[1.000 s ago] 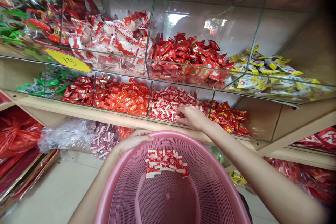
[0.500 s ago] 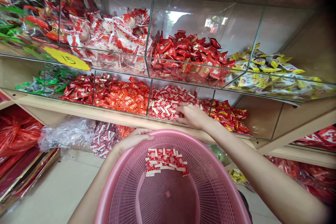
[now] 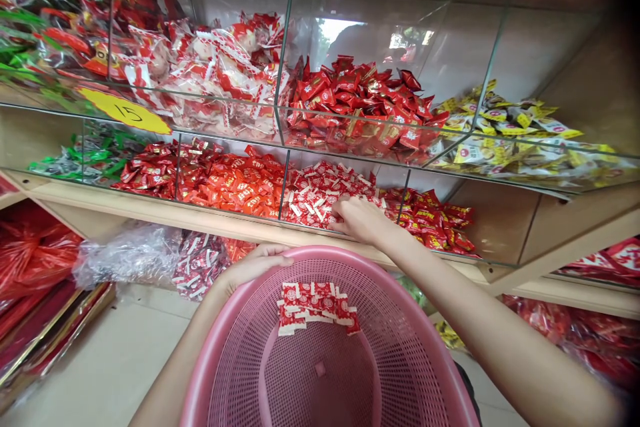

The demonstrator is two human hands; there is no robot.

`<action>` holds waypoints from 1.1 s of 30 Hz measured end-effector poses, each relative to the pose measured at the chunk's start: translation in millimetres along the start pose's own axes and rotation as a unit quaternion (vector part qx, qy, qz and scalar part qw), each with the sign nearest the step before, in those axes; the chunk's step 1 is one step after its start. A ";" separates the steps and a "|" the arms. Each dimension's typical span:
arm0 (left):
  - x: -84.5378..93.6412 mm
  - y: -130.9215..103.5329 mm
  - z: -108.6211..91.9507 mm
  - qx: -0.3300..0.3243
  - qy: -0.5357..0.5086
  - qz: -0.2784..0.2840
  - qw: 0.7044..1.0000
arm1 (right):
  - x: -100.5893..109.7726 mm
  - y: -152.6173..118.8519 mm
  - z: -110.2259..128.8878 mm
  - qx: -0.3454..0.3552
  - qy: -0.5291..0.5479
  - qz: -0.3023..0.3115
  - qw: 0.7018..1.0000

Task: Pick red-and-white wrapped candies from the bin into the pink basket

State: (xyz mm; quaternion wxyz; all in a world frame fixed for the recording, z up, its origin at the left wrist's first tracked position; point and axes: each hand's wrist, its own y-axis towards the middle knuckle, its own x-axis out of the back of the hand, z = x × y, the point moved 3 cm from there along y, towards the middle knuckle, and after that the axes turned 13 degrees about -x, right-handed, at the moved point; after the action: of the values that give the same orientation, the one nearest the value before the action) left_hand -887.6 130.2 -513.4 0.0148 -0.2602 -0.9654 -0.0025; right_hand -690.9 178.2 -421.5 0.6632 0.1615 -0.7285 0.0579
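My left hand (image 3: 254, 268) grips the near-left part of the far rim of a pink mesh plastic basket (image 3: 425, 340). Inside, against the far wall, lies a small stack of red-and-white wrapped candies (image 3: 317, 307). My right hand (image 3: 361, 219) reaches past the rim to the lower shelf compartment. Its fingers are curled at the front of a heap of matching red-and-white candies (image 3: 323, 188). The fingertips are partly hidden, so whatever they pinch cannot be made out.
Glass dividers part the heap from orange-red packets (image 3: 245, 177) on the left and red-and-yellow packets (image 3: 433, 220) on the right. An upper glass shelf overhangs, with red candies (image 3: 360, 103) and a yellow price tag (image 3: 125, 110). Plastic bags (image 3: 130, 257) lie below.
My right hand has shifted very slightly to the left among the red-and-white candies, its fingers still curled. My left hand, the basket and the candies in it stay put.
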 end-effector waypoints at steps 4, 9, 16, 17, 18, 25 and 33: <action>0.0 -0.1 -1.4 0.007 0.004 -0.004 1.000 | 2.3 0.9 -1.4 -0.001 0.025 0.005 1.000; -0.1 0.2 -2.3 -0.002 0.005 -0.001 1.000 | 6.6 -3.8 -8.9 -0.020 0.085 0.002 0.996; 0.5 0.2 0.1 -0.001 0.013 -0.005 1.000 | 4.6 -7.4 -12.0 -0.018 0.185 0.009 0.983; 0.3 0.1 0.0 0.001 0.013 -0.005 1.000 | 3.5 -7.4 -12.0 -0.019 0.194 0.013 0.981; 0.1 0.1 -0.2 0.004 0.013 -0.007 1.000 | 2.5 -7.2 -12.2 -0.019 0.202 0.013 0.979; -0.1 1.3 -2.3 0.002 0.017 -0.009 1.000 | 4.0 -9.2 -18.0 -0.014 0.229 -0.025 0.973; 0.1 0.6 -0.2 0.012 0.004 -0.001 1.000 | 23.4 -73.0 -0.1 0.001 0.296 -0.075 0.952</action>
State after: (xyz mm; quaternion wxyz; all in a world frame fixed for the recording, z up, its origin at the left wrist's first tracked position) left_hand -887.4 130.8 -513.3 0.0219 -0.2588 -0.9657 0.0080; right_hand -669.7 105.8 -407.9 0.8512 0.1920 -0.4855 0.0534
